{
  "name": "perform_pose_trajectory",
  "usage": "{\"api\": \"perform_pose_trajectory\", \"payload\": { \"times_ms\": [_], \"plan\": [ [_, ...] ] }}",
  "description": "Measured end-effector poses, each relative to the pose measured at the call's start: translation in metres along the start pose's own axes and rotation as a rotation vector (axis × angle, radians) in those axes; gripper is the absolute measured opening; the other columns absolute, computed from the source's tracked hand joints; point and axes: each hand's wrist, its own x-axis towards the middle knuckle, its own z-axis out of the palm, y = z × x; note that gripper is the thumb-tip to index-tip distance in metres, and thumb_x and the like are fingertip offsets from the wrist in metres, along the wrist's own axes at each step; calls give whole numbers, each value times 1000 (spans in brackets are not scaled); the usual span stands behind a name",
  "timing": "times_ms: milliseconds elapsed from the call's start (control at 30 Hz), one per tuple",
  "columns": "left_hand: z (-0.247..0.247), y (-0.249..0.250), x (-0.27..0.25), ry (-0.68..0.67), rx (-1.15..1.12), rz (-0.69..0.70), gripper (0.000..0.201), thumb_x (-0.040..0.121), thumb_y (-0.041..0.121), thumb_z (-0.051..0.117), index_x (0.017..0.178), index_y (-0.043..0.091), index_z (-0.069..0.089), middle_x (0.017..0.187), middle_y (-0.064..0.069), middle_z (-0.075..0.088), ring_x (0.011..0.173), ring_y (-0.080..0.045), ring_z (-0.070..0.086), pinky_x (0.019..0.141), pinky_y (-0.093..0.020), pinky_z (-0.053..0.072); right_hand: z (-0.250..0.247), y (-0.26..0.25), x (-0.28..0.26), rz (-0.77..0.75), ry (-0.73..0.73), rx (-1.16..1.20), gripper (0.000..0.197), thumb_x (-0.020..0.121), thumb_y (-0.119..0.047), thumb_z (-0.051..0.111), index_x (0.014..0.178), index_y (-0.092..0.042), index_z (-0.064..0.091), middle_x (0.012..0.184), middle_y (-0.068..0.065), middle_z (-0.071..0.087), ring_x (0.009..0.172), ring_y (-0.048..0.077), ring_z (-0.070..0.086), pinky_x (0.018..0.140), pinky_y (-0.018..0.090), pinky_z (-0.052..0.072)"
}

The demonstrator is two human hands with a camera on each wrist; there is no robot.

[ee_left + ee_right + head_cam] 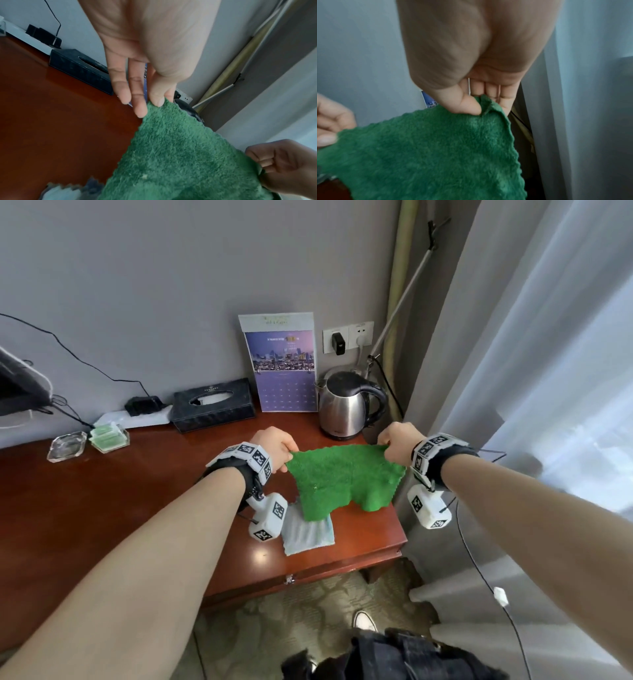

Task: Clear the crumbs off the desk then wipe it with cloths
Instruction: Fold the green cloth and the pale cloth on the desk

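A green fluffy cloth (342, 477) hangs stretched between my two hands above the right end of the red-brown wooden desk (102, 501). My left hand (286, 455) pinches its upper left corner between thumb and fingers (157, 98). My right hand (387, 445) pinches the upper right corner, the thumb (467, 105) pressed on the cloth (436, 155). The cloth (171, 155) carries a few pale specks. A pale blue-white cloth (306, 532) lies flat on the desk under the green one, partly hidden by it.
Along the wall stand a steel kettle (346, 405), a calendar (284, 364), a black tissue box (214, 404), a power strip (137, 414), a green-filled clear box (109, 434) and a glass ashtray (66, 446). The desk's right edge (399, 525) borders curtains (548, 371).
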Motion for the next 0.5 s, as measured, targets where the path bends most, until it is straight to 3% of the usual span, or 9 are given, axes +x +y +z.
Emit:
{"api": "perform_pose_trajectory", "payload": {
  "times_ms": [133, 300, 500],
  "plan": [
    [-22, 7, 21, 86, -19, 9, 19, 91, 7, 62, 92, 20, 76, 69, 2, 72, 61, -10, 71, 54, -17, 49, -18, 3, 39, -60, 104, -5, 48, 78, 1, 51, 117, -16, 71, 118, 8, 68, 111, 27, 61, 93, 30, 51],
    [-28, 8, 31, 140, -45, 7, 21, 90, 8, 62, 90, 24, 76, 64, 10, 67, 57, -6, 69, 55, -17, 51, -15, 9, 66, -54, 117, -28, 45, 78, -1, 52, 115, -19, 71, 117, 9, 66, 108, 28, 62, 89, 31, 53],
    [23, -24, 13, -43, 19, -66, 19, 90, 8, 65, 92, 23, 76, 78, 1, 75, 64, -7, 71, 72, -23, 57, 38, 21, 57, -135, -46, -119, 31, 78, -10, 60, 102, -24, 75, 105, 0, 71, 103, 23, 63, 88, 27, 51]
  ]
}}
